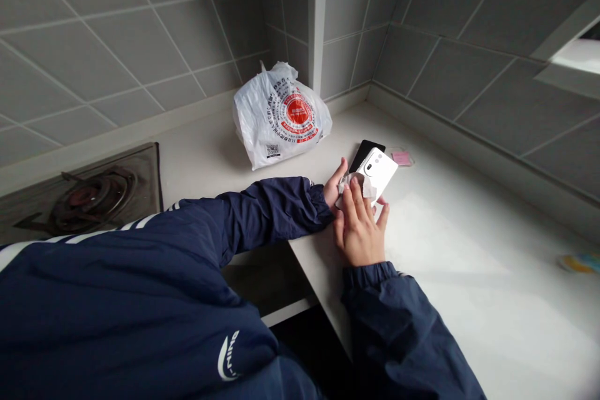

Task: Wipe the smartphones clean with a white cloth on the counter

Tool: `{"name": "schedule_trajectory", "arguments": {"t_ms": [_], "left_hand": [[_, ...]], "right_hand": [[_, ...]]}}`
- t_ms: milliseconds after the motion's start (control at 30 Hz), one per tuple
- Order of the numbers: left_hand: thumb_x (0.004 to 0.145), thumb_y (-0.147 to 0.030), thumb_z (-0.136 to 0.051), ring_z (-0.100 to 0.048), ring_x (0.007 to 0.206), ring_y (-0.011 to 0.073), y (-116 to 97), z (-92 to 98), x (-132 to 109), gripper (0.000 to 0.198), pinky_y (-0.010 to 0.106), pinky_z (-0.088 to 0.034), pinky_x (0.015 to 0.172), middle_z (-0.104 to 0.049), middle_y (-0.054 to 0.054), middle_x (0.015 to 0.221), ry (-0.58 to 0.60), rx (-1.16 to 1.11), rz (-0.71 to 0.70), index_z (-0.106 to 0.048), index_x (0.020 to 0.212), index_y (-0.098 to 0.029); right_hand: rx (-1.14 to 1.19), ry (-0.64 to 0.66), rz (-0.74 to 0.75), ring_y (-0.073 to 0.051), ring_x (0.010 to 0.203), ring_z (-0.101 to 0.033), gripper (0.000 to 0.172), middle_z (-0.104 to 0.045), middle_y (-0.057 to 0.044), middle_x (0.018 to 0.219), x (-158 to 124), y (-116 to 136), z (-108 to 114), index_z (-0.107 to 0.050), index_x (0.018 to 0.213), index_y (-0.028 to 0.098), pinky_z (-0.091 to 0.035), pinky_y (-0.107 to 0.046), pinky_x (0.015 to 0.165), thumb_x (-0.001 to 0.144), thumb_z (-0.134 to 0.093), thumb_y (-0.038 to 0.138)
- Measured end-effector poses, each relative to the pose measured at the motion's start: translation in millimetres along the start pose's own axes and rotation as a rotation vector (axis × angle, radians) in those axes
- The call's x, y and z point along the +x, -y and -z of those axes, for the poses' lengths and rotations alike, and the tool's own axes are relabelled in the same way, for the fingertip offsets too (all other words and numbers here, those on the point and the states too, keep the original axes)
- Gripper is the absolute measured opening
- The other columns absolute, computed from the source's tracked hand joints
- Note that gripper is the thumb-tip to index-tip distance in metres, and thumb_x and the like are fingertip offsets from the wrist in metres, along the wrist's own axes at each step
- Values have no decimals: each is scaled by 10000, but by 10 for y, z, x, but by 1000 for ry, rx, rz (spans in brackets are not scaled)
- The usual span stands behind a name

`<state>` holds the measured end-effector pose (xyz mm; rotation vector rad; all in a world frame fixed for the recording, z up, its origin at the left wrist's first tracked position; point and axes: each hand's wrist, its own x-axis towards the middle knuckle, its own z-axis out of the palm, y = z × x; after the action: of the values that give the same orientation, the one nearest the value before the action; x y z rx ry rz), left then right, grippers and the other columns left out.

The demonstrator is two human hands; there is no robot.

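Note:
A white phone (383, 173) lies back side up in my left hand (332, 186), its camera bump at the far end. The left thumb runs along one edge, and fingertips show at the other edge. Across the lower part of the phone's back, my right hand (360, 228) presses a crumpled pale wipe (370, 189) with its fingers. Most of the wipe is covered by those fingers. Just behind the phone, a flat black object (364, 151) rests on the counter. Beside it lies a small clear case with a pink piece (400, 158) inside.
A white plastic bag (262, 115) with red and black print stands against the tiled wall. To the left is a gas stove (94, 194). The pale countertop (450, 262) stretches right, where a blurred yellow and blue item (580, 262) lies. Open shelving (272, 281) is below the counter edge.

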<state>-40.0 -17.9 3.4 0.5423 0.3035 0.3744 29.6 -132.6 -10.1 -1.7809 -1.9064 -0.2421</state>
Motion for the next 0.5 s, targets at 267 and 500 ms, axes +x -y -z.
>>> {"name": "schedule_trajectory", "arguments": {"t_ms": [267,500], "left_hand": [[1016,-628,-10,-663,1168,245,62,-129,71,860,384,-412,1085,-707,180,1188,-154,-90,-73,-475,1498,-87],[1067,-504,-87,-578,1309,175,117,-141,75,702,271,-322,1172,-622,145,1380,-142,-93,-180,-394,1562,-113]], "right_hand": [[9,-11,-132,-328,1376,-498,628,-338,-136,1637,270,-118,-19,-328,1584,189,-241,-709,1169,965,-380,284],[-9,-61,-198,-323,1453,-419,593,-336,-134,1639,394,-210,-45,-347,1574,180,-311,-689,1147,999,-354,326]]}}
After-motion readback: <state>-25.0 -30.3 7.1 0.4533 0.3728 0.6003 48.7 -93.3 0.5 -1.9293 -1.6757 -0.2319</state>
